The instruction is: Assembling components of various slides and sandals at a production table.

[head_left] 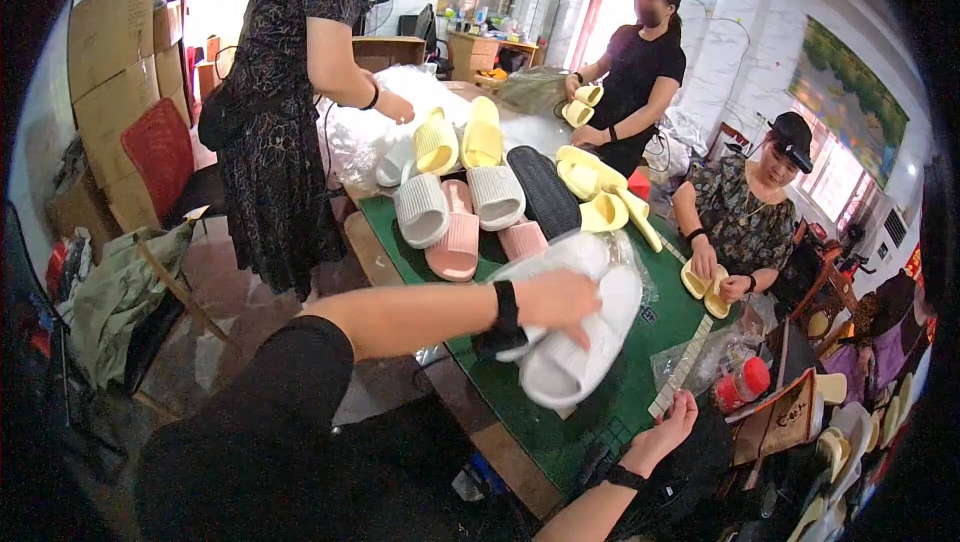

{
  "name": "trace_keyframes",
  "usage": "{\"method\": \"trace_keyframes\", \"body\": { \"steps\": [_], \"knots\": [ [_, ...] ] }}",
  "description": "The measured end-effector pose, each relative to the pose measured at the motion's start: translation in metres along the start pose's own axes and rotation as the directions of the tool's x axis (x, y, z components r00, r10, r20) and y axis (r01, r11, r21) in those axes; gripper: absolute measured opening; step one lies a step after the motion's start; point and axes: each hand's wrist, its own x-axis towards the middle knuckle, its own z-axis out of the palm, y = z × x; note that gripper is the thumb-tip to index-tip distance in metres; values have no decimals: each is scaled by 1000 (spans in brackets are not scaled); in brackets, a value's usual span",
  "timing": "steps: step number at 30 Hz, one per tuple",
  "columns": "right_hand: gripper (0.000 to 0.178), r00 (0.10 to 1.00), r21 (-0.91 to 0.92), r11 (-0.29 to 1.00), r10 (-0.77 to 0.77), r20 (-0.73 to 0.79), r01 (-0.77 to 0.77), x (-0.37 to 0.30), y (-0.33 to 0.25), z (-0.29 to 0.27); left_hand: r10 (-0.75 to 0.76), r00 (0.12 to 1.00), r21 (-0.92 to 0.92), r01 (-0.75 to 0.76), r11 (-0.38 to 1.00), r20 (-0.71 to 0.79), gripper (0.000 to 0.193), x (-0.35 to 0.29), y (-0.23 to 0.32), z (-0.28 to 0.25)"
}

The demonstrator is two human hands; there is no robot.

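My left hand [558, 304] reaches across the table's near side and grips a white slipper [556, 370]; hand and slipper are smeared by motion. Other white slippers lie against it, partly covered by my hand and wrist. At the table's near right edge, my right hand [664, 434] is raised with thumb and fingers drawn together; what they hold, if anything, cannot be made out. Beyond my left hand, grey slippers [422, 210], pink slippers [455, 242], a black slipper [543, 194] and yellow slippers [483, 132] crowd the green tabletop [515, 397].
A seated co-worker [745, 207] at the right handles yellow slippers [706, 287]. Another person [640, 72] stands at the far side holding yellow slippers, and a third [285, 112] stands left. Clear plastic bags [690, 350] and a red-lidded jar [742, 384] lie right; more slippers [850, 452] fill the lower right.
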Motion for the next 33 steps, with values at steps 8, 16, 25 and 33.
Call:
{"method": "trace_keyframes", "body": {
  "steps": [8, 16, 25, 33],
  "knots": [
    [18, 993, -7, 1000, 12, 116, -11, 1, 22, 5, -349, 820, 336, 520, 785, -453, 77, -2, -108, -93],
    [20, 990, -160, 987, -2, 144, 25, -7, 33, 15, -74, 970, -171, 115, 979, 231, 77, -76, -6, 20],
    [22, 964, -14, 979, -199, 175, 204, -52, -47, 44, -110, 991, -422, 130, 897, 71, 63, -134, 68, 58],
    [43, 803, -177, 790, -540, 250, 587, -133, -236, -60, -123, 992, -527, 126, 840, 40, 58, -143, 61, 68]
  ]
}}
